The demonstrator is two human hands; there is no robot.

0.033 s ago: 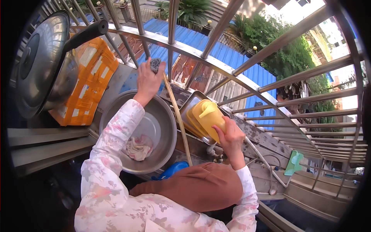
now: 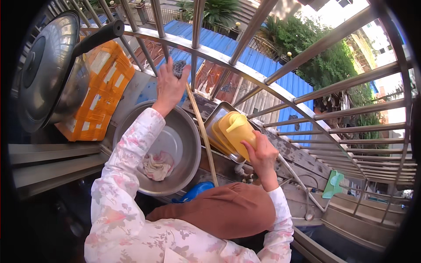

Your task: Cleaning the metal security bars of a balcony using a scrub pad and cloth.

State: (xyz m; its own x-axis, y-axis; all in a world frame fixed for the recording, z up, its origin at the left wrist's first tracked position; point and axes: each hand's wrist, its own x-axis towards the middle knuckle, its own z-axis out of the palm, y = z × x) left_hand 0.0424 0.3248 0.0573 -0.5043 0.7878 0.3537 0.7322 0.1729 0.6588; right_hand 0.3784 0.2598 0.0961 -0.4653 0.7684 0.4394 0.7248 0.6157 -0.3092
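My left hand [image 2: 170, 87] is raised above the far rim of a metal basin [image 2: 193, 127], beside a railing bar. It is closed around a grey steel wool scrubber [image 2: 179, 69], which pokes out past the fingers. A crumpled pale cloth [image 2: 157, 166] lies in the basin. My right hand [image 2: 264, 154] grips the lower end of a yellow plastic bottle [image 2: 240, 136] with a spout-like nozzle. The bottle is tilted over a rectangular metal tray [image 2: 226, 107], whose yellow contents are partly hidden by it.
A wooden stick [image 2: 202, 131] leans between basin and tray. A curved metal railing [image 2: 250, 78] bounds the far side. On the left stand a lidded pan [image 2: 41, 74] and an orange-taped box [image 2: 103, 87]. A blue object [image 2: 197, 192] lies near my brown-clad knee; a green dustpan-like piece [image 2: 333, 184] is at right.
My left hand has shifted very slightly, and the steel wool scrubber now sits a little higher and further right. My right hand and the yellow bottle have barely moved.
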